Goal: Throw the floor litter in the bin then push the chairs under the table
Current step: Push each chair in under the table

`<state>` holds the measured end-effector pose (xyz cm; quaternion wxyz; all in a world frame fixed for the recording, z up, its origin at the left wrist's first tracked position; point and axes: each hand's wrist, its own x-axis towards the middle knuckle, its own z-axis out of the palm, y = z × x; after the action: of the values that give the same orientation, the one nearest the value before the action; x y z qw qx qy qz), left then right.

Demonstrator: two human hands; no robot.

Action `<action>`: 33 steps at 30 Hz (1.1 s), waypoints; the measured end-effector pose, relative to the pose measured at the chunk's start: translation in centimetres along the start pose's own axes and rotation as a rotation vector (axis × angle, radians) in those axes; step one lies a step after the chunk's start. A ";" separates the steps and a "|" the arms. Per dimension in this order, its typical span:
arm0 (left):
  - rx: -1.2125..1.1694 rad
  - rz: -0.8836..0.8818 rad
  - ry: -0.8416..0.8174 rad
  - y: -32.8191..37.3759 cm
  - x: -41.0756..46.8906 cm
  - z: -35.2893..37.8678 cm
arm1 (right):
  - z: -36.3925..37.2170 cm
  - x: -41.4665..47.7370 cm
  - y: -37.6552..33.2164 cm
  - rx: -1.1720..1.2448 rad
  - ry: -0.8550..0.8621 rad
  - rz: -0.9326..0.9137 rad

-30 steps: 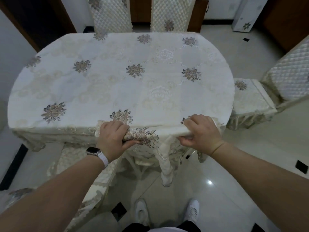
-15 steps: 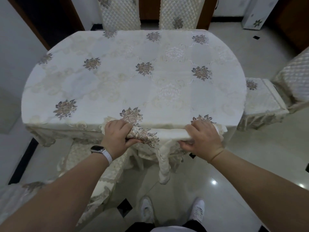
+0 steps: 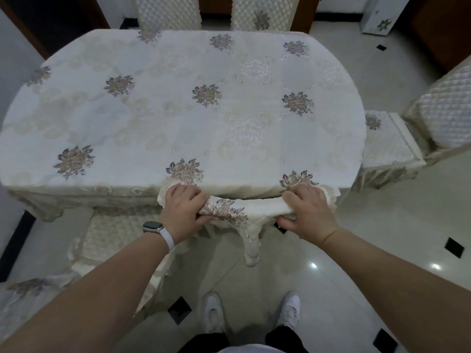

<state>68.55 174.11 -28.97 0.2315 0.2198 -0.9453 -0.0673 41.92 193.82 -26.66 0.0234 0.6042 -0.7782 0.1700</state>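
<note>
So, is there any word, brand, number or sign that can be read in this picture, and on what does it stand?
None can be read.
The watch face on the left wrist is dark and shows no digits.
The tablecloth, the covered chair back that the left hand and the right hand grip, and the white box bear only flower patterns, no letters.

Nothing can be read: the table cloth and the chair cover at its near edge carry only flower patterns; the watch there is illegible.
</note>
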 end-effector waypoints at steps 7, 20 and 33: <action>-0.017 0.007 -0.077 -1.5 0.9 -0.3 | 0.0 0.6 -0.7 -0.049 -0.034 0.028; 0.009 -0.245 -0.111 3.1 -0.5 -2.4 | -2.6 0.0 -3.9 -0.056 -0.198 0.065; 0.054 -0.214 -0.083 6.4 -3.1 -7.0 | -4.8 0.6 -7.0 -0.075 -0.130 -0.346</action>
<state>71.83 181.01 -22.62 0.1775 0.3227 -0.9266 -0.0754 47.59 193.20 -20.39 0.0246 0.7373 -0.6684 0.0948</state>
